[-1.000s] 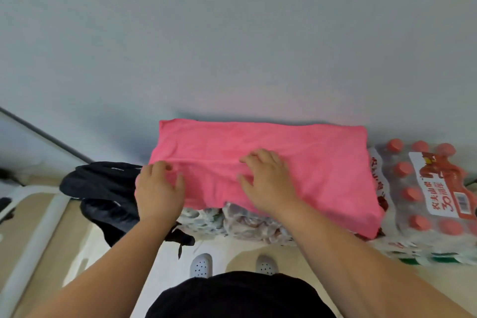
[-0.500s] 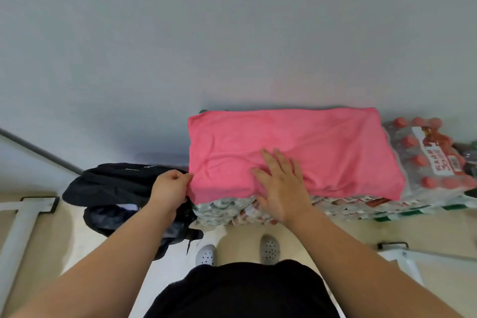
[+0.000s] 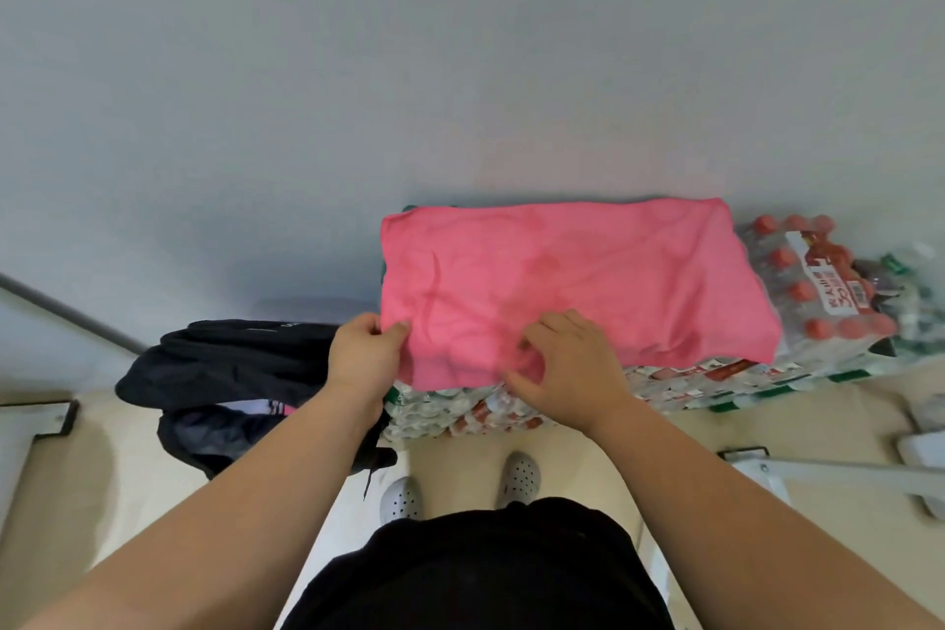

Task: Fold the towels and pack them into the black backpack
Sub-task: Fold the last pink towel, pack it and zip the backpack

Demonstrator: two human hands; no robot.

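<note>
Left hand (image 3: 364,359) and right hand (image 3: 568,369) pinch pink towel (image 3: 578,279), which hides the bottle packs (image 3: 460,417) beneath the fingers; grey wall (image 3: 460,67) beyond.

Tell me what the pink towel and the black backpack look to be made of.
The pink towel: soft matte cloth, perhaps microfibre or cotton; shallow creases, no shine. The black backpack: thin synthetic fabric, likely nylon or polyester; it slumps in loose folds with faint sheen.

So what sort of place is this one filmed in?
Probably a storage corner or workroom: shrink-wrapped bottled water packs stacked against a bare grey wall serve as table for the pink towel, black backpack on the floor.
</note>
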